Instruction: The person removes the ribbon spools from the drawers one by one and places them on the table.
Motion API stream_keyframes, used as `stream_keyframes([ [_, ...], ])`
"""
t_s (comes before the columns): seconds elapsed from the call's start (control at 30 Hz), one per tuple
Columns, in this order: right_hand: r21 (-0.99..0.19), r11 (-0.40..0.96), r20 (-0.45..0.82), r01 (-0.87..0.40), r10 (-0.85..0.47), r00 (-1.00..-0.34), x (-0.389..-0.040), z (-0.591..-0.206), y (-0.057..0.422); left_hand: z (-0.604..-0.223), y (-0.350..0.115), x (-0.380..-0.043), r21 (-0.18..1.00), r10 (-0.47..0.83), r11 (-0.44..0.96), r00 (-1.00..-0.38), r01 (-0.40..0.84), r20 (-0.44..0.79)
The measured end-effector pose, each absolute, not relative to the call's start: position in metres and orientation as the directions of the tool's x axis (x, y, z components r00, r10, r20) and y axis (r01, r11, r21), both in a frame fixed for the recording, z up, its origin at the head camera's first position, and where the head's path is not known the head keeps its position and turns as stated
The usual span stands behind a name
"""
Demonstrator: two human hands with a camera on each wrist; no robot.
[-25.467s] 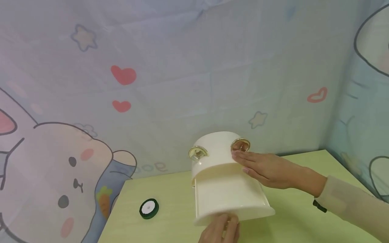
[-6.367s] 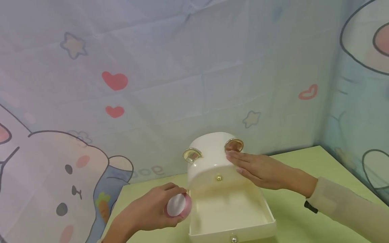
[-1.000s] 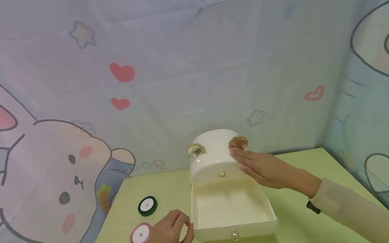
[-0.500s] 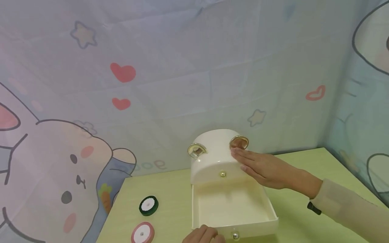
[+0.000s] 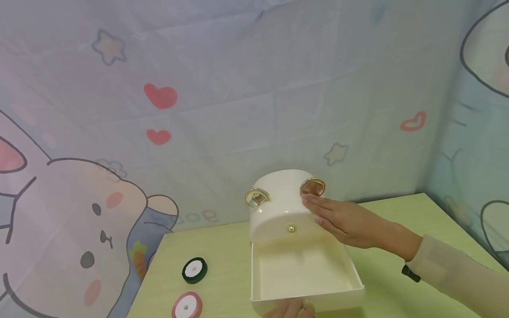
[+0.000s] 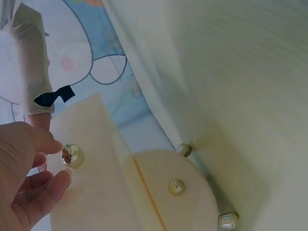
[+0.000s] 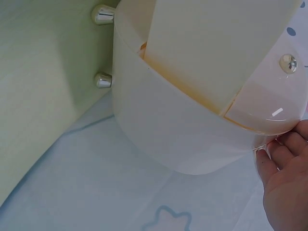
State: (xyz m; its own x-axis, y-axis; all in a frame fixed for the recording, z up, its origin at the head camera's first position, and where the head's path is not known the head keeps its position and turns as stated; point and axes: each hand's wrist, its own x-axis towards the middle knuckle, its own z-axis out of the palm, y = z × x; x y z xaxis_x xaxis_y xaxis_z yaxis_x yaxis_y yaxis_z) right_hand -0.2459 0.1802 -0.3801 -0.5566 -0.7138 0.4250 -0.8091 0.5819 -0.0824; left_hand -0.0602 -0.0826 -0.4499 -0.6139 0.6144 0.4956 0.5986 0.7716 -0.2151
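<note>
Resting on the white box (image 5: 282,192), fingers straight, gripping nothing: right hand (image 5: 351,224), fingertips next to the right gold disc (image 5: 313,187). Box stands mid-table (image 5: 397,221), toward the far cloth (image 5: 230,159). Middle drawer (image 5: 308,276) is out toward the near side; its inside shows only in head view, bare floor.

Left hand (image 6: 21,149) is at the drawer's front knob (image 6: 73,156). Head view mostly hides that; left wrist has thumb and finger at two sides of it. Can't tell if it's pinched.

Upper knob (image 5: 292,228) shows in head and right wrist, lower knob (image 6: 176,186) only in left wrist. Gold legs (image 7: 102,15): both wrist cams, not head.

Green roll (image 5: 195,270) and nearer pink roll (image 5: 187,305), left of box: head only.
</note>
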Motion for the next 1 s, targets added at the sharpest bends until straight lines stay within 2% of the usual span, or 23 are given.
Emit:
stream_keyframes([
  [0.13, -0.082, 0.581, 0.43, -0.81, -0.712, -0.555, -0.245, -0.38, 0.18, -0.453, -0.082, -0.066, -0.177, 0.633, 0.751, -0.618, 0.636, 0.466],
  [0.27, -0.076, 0.582, 0.444, -0.81, -0.708, -0.55, -0.246, -0.381, 0.18, -0.46, -0.081, -0.075, -0.145, 0.654, 0.714, -0.578, 0.685, 0.487],
  [0.57, -0.078, 0.58, 0.448, -0.811, -0.706, -0.548, -0.245, -0.38, 0.18, -0.474, -0.08, -0.088, -0.283, 0.727, 0.641, -0.447, 0.713, 0.52],
  [0.87, -0.071, 0.581, 0.448, -0.811, -0.708, -0.546, -0.244, -0.378, 0.179, -0.473, -0.08, -0.089, -0.233, 0.708, 0.642, -0.449, 0.73, 0.545],
  [1.0, -0.064, 0.579, 0.45, -0.813, -0.71, -0.542, -0.244, -0.378, 0.179, -0.472, -0.08, -0.088, -0.249, 0.706, 0.651, -0.453, 0.717, 0.544],
])
